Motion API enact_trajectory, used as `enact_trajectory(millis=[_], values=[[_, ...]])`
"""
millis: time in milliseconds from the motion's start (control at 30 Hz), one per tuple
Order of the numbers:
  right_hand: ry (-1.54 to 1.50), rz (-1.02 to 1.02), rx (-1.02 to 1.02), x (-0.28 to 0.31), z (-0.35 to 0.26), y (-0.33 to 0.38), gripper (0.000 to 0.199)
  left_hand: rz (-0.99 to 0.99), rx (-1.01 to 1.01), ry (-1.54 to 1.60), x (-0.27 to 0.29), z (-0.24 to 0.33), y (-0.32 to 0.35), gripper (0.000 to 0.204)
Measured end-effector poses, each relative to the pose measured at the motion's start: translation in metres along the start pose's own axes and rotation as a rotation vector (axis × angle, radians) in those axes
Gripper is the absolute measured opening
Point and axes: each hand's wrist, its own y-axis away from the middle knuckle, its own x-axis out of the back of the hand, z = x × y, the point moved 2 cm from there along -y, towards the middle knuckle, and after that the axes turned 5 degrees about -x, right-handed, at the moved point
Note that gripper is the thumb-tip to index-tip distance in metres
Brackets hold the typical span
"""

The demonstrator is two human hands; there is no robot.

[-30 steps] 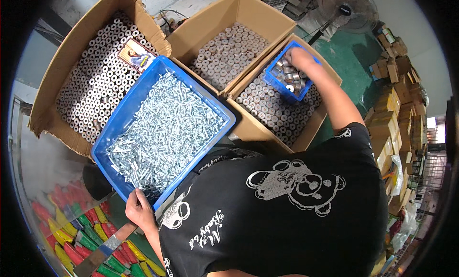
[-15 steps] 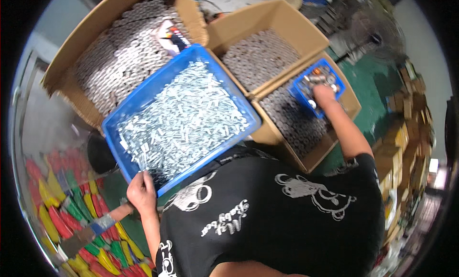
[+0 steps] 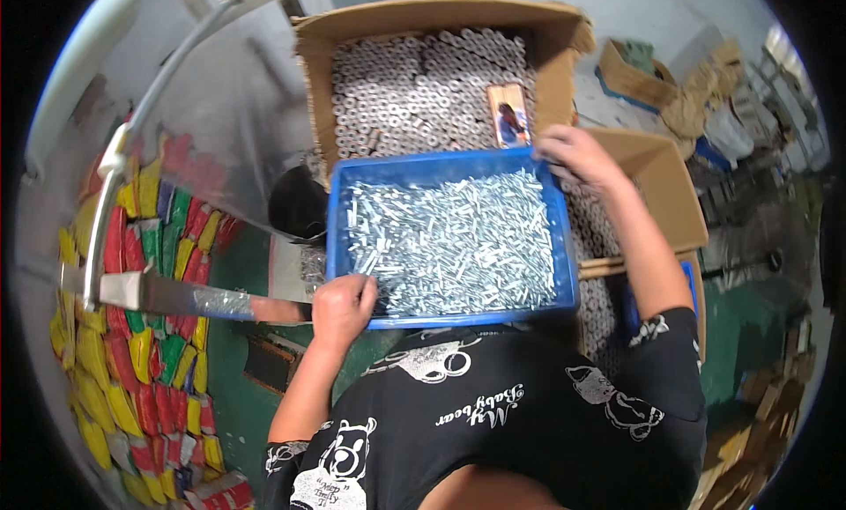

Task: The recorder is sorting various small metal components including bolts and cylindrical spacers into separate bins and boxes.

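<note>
Tray (image 3: pixel 423 166) in head view, between shirt (image 3: pixel 529 400) and carton (image 3: pixel 441 15), filled with loose pins (image 3: pixel 458 241). Left hand (image 3: pixel 342 312) clasped on its near-left corner; right hand (image 3: pixel 577 158) bent over its far-right corner, cannot tell whether gripping or only resting. Present step, by judgement: steadying or adjusting tray. Next move probably calling for even support and level tray, pins kept from spilling.

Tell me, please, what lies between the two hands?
In the head view, the blue tray of small silvery pieces lies between the left hand and the right hand.
</note>
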Motion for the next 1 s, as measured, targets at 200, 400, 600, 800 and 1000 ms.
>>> enact_trajectory(millis=[200,400,600,800,1000], values=[[0.774,0.365,0.38,-0.099,-0.033,-0.179,0.049,0.039,0.002,0.028,0.003,0.0,0.005,0.024],[1.492,0.495,0.396,-0.11,-0.038,-0.238,0.046,0.002,-0.036,0.081,0.005,0.0,-0.003,0.024],[1.372,0.545,0.449,-0.123,-0.031,-0.241,0.043,0.01,-0.01,0.091,0.009,-0.003,-0.003,0.029],[0.761,0.693,0.258,-0.154,-0.046,-0.222,0.029,-0.035,-0.051,0.092,0.006,-0.005,-0.004,0.029],[0.45,0.064,0.378,-0.319,-0.065,-0.151,0.035,-0.023,-0.037,0.09,0.004,-0.005,0.002,0.033]])
